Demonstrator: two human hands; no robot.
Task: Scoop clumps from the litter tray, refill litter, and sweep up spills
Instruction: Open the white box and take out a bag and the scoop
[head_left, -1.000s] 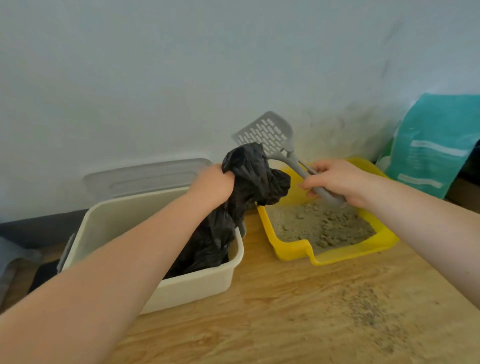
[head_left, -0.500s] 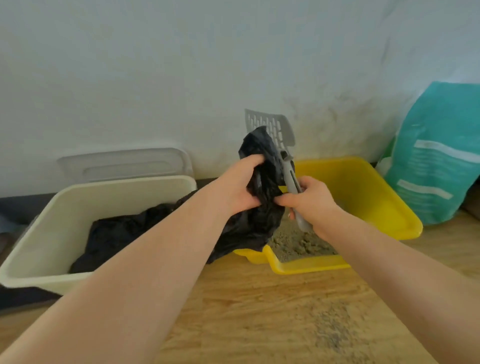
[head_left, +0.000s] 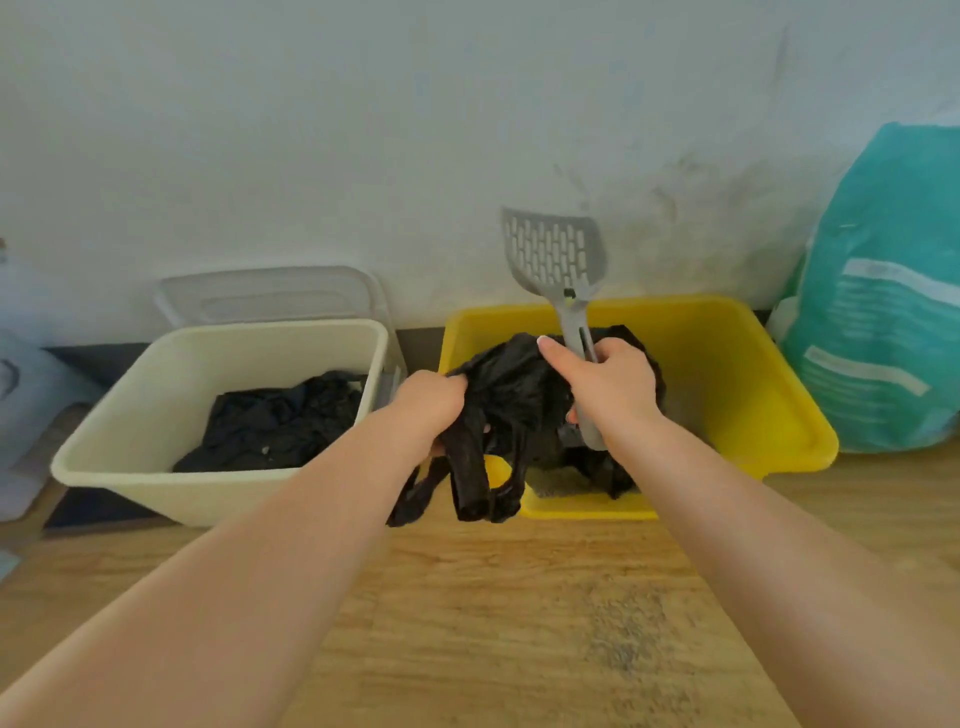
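Note:
A yellow litter tray (head_left: 737, 364) stands against the wall, with grey litter (head_left: 556, 486) showing at its front lip. My left hand (head_left: 428, 402) grips a crumpled black plastic bag (head_left: 511, 395) held over the tray's left part; the bag's handles hang over the front edge. My right hand (head_left: 605, 387) holds the handle of a grey slotted litter scoop (head_left: 556, 254), its blade pointing up against the wall, and its forefinger lies on the bag. A teal litter bag (head_left: 883, 312) stands at the right.
A cream plastic bin (head_left: 135, 431) at the left holds more black plastic bags (head_left: 280, 421), with a clear lid (head_left: 270, 296) leaning behind it. Spilled litter grains (head_left: 623, 639) lie on the wooden floor in front of the tray.
The black bag has come fully out of the cream bin and now sits over the yellow tray. Both hands have moved together onto it, with the scoop turned upright.

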